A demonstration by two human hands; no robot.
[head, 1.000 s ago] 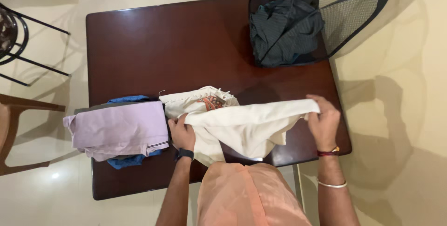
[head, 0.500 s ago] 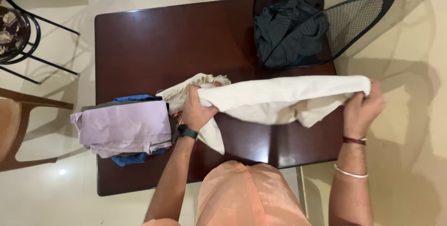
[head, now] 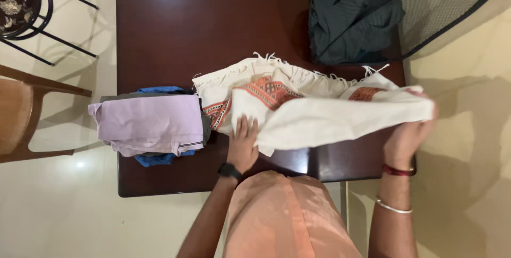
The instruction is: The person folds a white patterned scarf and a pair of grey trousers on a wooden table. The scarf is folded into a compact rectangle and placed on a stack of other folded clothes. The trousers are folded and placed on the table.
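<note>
Since the earlier frame the cream cloth (head: pixel 319 114) has come down, spread across the surface (head: pixel 175 29). Left hand (head: pixel 243 143) presses flat and open at the cloth's 8 o'clock corner; right hand (head: pixel 407 135) grips the 3 o'clock edge. Step in hand: folding. Next move likely calls for aligned edges.

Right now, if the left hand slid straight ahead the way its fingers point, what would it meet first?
The left hand lies flat, fingers pointing away from the person, already on the cream cloth. Going straight on, it would likely run into that cloth's orange patterned band, then bare table.
</note>
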